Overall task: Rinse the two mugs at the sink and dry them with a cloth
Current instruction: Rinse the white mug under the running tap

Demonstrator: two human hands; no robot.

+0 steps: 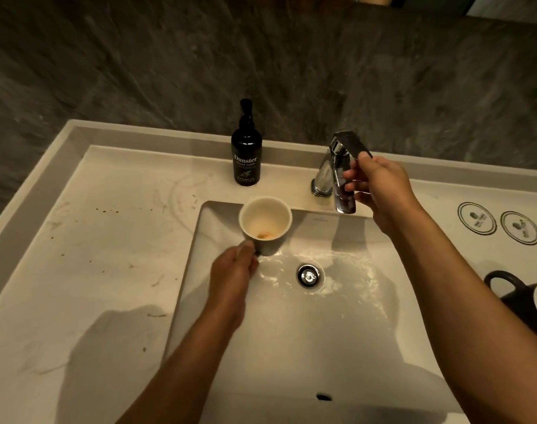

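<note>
My left hand grips a mug by its handle over the back left of the sink basin. The mug is dark outside and cream inside, tilted toward me, with a brown stain at its bottom. My right hand reaches to the chrome faucet, fingers curled around the lever's end. No stream of water shows, though the basin is wet around the drain. A second dark mug stands on the counter at the right edge, partly cut off. No cloth is in view.
A black hand-wash pump bottle stands behind the basin, left of the faucet. Two round printed coasters lie on the right counter. The left counter carries brown specks and smears. A grey stone wall rises behind.
</note>
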